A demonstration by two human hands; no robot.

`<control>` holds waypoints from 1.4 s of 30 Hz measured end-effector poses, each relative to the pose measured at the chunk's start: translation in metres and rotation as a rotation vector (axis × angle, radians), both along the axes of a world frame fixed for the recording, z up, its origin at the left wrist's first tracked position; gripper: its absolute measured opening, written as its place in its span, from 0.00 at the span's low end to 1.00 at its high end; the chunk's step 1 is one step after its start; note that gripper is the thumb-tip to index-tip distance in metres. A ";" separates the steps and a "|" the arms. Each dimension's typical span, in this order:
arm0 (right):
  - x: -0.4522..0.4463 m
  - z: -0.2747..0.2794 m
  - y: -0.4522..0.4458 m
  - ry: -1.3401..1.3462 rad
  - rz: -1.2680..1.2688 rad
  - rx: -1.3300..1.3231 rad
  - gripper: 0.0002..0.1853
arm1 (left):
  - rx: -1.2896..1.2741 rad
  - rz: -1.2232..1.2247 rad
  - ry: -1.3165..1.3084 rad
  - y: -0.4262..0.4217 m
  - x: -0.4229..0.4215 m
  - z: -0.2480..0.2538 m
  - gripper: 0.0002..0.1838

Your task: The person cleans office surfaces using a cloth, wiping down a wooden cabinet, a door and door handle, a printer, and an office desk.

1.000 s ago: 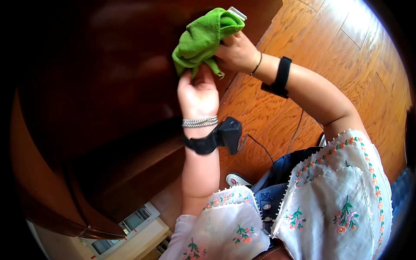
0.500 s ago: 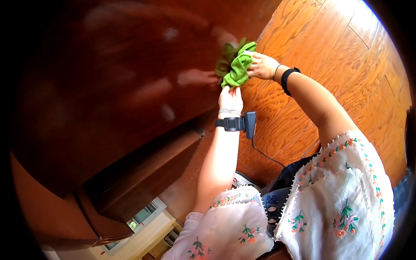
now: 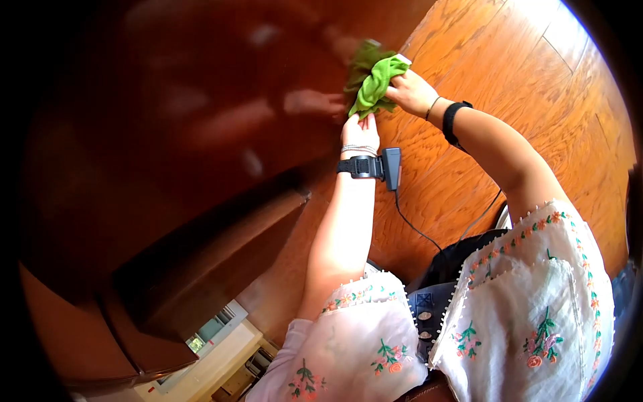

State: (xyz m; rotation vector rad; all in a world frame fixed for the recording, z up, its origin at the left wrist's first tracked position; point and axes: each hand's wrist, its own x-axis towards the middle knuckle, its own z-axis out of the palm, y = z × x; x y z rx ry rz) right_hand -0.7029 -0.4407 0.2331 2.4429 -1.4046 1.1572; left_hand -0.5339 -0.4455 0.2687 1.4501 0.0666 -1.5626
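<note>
A crumpled, twisted green cloth [image 3: 376, 86] with a white tag is held between both hands, close to a glossy dark wood panel [image 3: 201, 87] that mirrors it. My left hand [image 3: 360, 131] pinches its lower end. My right hand [image 3: 414, 92] grips the upper right part, with some fingertips hidden in the folds. On the left wrist are a beaded bracelet and a black strap with a small dark box [image 3: 392, 169] wired to a cable. A black band [image 3: 454, 123] circles the right wrist.
Wood-grain floor [image 3: 516, 100] lies below and to the right. A dark wooden ledge [image 3: 221, 261] juts out at the lower left, with a pale cabinet-like piece [image 3: 214, 365] beyond it. The cable [image 3: 415, 224] runs from the wrist box towards my body.
Both hands have shifted slightly upward in view with the cloth. It looks more tightly twisted now, and its white tag has moved up and to the right.
</note>
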 end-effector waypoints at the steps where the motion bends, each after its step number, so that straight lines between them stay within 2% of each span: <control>1: 0.006 0.000 0.003 -0.007 0.015 -0.006 0.12 | 0.025 0.019 0.013 0.001 0.007 -0.003 0.13; 5: 0.027 -0.009 0.008 -0.006 0.062 0.033 0.10 | 0.006 -0.052 -0.109 0.011 0.020 0.000 0.14; 6: 0.033 -0.009 0.011 -0.017 0.067 0.051 0.09 | 0.050 0.055 -0.066 0.009 0.026 -0.005 0.14; 9: 0.063 -0.012 0.026 -0.009 0.093 0.262 0.08 | 0.081 0.151 -0.065 0.014 0.049 -0.017 0.12; 10: 0.068 -0.004 0.031 0.001 0.106 0.307 0.08 | -0.046 0.074 0.136 0.000 0.129 -0.123 0.12; 11: 0.073 -0.004 0.035 0.011 0.108 0.291 0.10 | -0.080 0.083 0.094 -0.009 0.144 -0.133 0.12; 12: 0.076 -0.007 0.035 0.012 0.100 0.266 0.12 | -0.123 0.080 0.044 -0.021 0.150 -0.123 0.12; 13: 0.099 -0.013 0.038 -0.013 0.086 0.290 0.14 | -0.001 0.138 -0.181 -0.005 0.089 -0.012 0.12; 14: 0.095 -0.010 0.037 -0.020 0.074 0.286 0.14 | -0.013 0.089 -0.183 -0.006 0.086 0.001 0.12; 16: 0.086 -0.001 0.039 -0.044 0.146 0.443 0.12 | -0.007 -0.031 -0.251 -0.005 0.078 0.024 0.12; 18: 0.082 0.012 0.038 -0.069 0.180 0.398 0.12 | -0.130 -0.128 -0.171 -0.001 0.077 0.041 0.10; 20: 0.085 0.033 0.035 -0.250 0.267 0.022 0.12 | -0.267 -0.172 -0.158 0.006 0.082 0.054 0.09; 22: 0.090 0.063 0.033 -0.368 0.277 -0.065 0.13 | -0.437 -0.129 -0.333 0.020 0.084 0.075 0.10; 26: 0.079 0.122 0.012 -0.505 0.284 -0.294 0.12 | -0.610 -0.030 -0.505 0.051 0.041 0.138 0.13; 29: 0.058 0.134 -0.002 -0.446 0.301 -0.378 0.10 | -0.701 0.013 -0.570 0.071 0.015 0.153 0.14; 30: 0.049 0.133 -0.008 -0.422 0.319 -0.405 0.11 | -0.762 -0.040 -0.606 0.072 0.010 0.150 0.12; 34: 0.001 0.134 -0.023 -0.292 0.118 -0.415 0.22 | -0.896 -0.216 -0.584 0.057 -0.014 0.152 0.10; 37: -0.031 0.125 -0.030 -0.239 -0.112 -0.309 0.26 | -0.890 -0.367 -0.597 0.040 -0.042 0.153 0.11; 39: -0.051 0.114 -0.037 -0.210 -0.273 -0.254 0.30 | -0.967 -0.494 -0.617 0.031 -0.064 0.150 0.17; 40: -0.059 0.110 -0.040 -0.303 -0.305 -0.180 0.28 | -1.033 -0.556 -0.628 0.026 -0.074 0.146 0.20; 42: -0.063 0.100 -0.039 -0.387 -0.451 0.215 0.27 | -1.040 -0.630 -0.591 0.012 -0.089 0.134 0.23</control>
